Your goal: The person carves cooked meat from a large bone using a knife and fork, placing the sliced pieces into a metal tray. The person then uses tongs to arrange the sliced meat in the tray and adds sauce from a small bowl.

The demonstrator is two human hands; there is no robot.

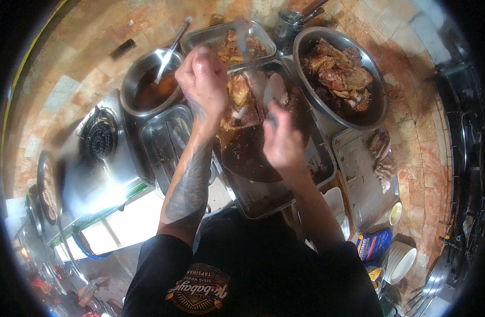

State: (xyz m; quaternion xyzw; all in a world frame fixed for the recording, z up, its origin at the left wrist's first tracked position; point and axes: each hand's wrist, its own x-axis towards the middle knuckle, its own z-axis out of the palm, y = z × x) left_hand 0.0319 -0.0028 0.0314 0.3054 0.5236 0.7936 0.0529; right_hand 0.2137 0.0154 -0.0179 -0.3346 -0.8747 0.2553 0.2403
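Observation:
My left hand [203, 79] is raised in a fist over the left side of a round dark chopping board [247, 156]; what it grips, if anything, is hidden. My right hand [282, 140] is closed around the handle of a knife [269, 94], whose blade is smeared by motion and points away from me. Browned cooked meat [241, 103] lies on the board in front of the knife, with a paler slice [277, 87] beside it. Under the board is a metal tray [258, 203].
Behind the board stands a metal tray [191, 43] of chopped meat. A steel bowl [377, 119] of large meat pieces is at right, above another tray [353, 211]. At left are a pot [129, 92] with a ladle, an empty tray [158, 134] and a burner [99, 134].

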